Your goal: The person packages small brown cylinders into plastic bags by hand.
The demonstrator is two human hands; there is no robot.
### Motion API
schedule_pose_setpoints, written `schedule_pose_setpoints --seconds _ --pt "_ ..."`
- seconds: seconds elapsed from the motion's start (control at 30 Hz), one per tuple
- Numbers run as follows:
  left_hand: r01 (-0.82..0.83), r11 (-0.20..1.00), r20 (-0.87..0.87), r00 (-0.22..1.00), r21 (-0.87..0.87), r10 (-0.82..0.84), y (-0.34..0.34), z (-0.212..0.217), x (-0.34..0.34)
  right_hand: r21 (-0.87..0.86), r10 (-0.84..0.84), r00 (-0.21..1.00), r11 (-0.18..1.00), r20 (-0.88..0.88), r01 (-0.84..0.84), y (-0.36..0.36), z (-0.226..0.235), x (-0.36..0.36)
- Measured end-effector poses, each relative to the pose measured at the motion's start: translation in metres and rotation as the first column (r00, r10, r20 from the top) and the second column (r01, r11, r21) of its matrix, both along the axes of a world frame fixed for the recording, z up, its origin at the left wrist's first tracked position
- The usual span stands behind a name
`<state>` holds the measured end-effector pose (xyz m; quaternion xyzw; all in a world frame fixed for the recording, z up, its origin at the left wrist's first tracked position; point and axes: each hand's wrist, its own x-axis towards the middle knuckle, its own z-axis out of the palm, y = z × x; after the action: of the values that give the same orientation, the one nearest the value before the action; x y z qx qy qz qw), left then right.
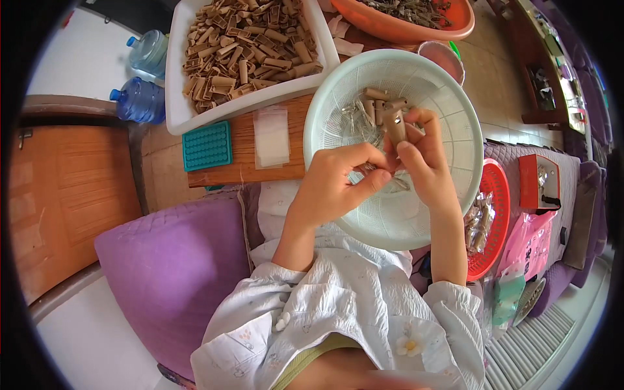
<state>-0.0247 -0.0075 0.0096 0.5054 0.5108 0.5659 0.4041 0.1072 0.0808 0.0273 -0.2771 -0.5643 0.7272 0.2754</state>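
Wht shirt (312,289) | tan pc (394,125) pinched in R hand (426,159) | L hand (337,182) curled, hold unclear

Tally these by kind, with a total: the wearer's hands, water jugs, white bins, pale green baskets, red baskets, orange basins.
Hands: 2 (left hand, right hand)
Water jugs: 2 (lighter jug, darker blue jug)
White bin: 1
Pale green basket: 1
Red basket: 1
Orange basin: 1
Total: 8

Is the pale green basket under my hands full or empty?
Neither: the basket holds a few brown pieces, with much bare mesh showing.
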Motion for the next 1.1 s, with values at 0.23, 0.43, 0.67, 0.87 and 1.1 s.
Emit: schedule_pose_setpoints --seconds 0.23,0.43,0.67,0.87,1.1 --pt "-0.202 0.974 -0.017 0.979 0.105 0.205 -0.001 0.001 -0.003 -0.105 0.172 0.983 0.979 -0.059 -0.177 -0.006 0.000 0.009" --pt "-0.256 0.966 -0.040 0.965 0.042 0.258 -0.005 0.011 0.000 -0.121 0.066 0.984 0.989 -0.164 -0.087 -0.018 -0.005 0.010" --pt "-0.116 0.988 -0.335 0.931 0.102 0.144 -0.009 0.011 0.000 -0.024 0.115 0.991 0.993 -0.073 -0.117 -0.023 -0.015 0.021" --pt "-0.118 0.969 -0.579 0.784 0.218 0.225 -0.009 0.011 0.002 -0.053 0.088 0.990 0.994 -0.107 -0.094 -0.025 -0.016 0.024" --pt "-0.093 0.886 -0.539 0.763 0.455 0.357 -0.003 0.010 0.004 -0.043 0.133 0.988 0.990 -0.081 -0.136 -0.028 -0.010 0.029"
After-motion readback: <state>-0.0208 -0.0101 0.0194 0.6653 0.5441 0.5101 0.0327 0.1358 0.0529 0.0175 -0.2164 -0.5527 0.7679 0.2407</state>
